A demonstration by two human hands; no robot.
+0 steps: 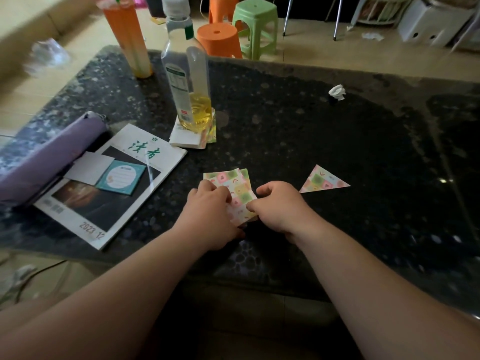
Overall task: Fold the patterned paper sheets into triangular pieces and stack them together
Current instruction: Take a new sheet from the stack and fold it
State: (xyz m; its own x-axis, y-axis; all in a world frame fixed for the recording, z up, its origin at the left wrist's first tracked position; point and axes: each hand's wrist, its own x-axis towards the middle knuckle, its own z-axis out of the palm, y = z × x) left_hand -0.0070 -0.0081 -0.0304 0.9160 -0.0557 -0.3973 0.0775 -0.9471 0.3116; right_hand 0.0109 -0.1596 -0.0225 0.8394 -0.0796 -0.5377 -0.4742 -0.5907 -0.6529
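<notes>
A dark speckled stone table [311, 131] fills most of the view. On its left side a white-covered magazine with green characters [122, 211] lies flat, and a long lilac soft pouch [49, 162] overlaps its far left corner. Behind these stand a tall clear plastic bottle with a little yellow oil in the bottom [185, 81] and a tall orange drink cup with a green straw [128, 40]. The bottle stands on a small stack of paper sheets [189, 137], weighing it down; the top of the stack shows white and patterned edges show at its side. Beyond the far edge, on the floor, are a pale green plastic stool [255, 22] and an orange plastic stool [219, 38].

Near the front edge, both hands work a pastel checked paper sheet with hearts [237, 189]. The left hand [211, 214] covers its left near part with fingers curled onto it; the right hand [279, 206] pinches its right near edge. The hands hide much of the sheet, and a second layer shows at its far corner; whether that is a flap or another sheet I cannot tell.

Just right of the right hand, apart from it, a folded triangle of the same patterned paper [323, 181] lies flat. A teal square card [120, 178] and a white card [89, 167] rest on the magazine. A crumpled white scrap [337, 92] sits far right.
</notes>
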